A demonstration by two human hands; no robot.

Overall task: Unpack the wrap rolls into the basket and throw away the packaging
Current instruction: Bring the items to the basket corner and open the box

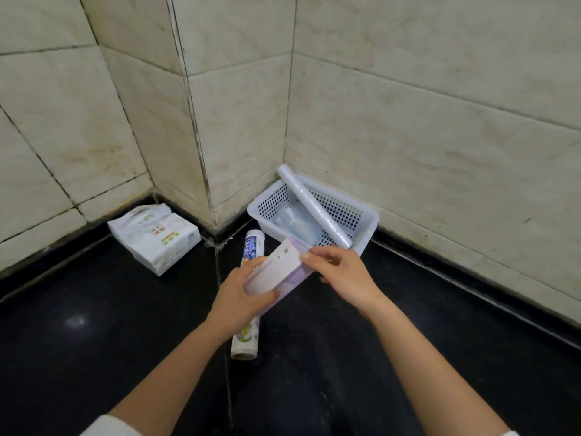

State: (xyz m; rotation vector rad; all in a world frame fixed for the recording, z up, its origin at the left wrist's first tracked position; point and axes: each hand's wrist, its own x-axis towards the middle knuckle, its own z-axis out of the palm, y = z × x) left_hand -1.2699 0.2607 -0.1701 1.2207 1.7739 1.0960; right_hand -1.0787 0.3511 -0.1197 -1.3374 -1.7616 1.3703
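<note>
On the black surface at left, a tissue pack (155, 239) is seen against the tiled wall. A lilac wrap box (276, 278), apparently light, thin card that is easily crushed, is gripped at its near end by the left hand (242, 297), over a printed roll (246, 297) lying below. Its flap is pinched by the right hand (338, 272). One slippery bare roll (314, 206) is propped in the white basket (366, 221); it is best grasped mid-length.
</note>
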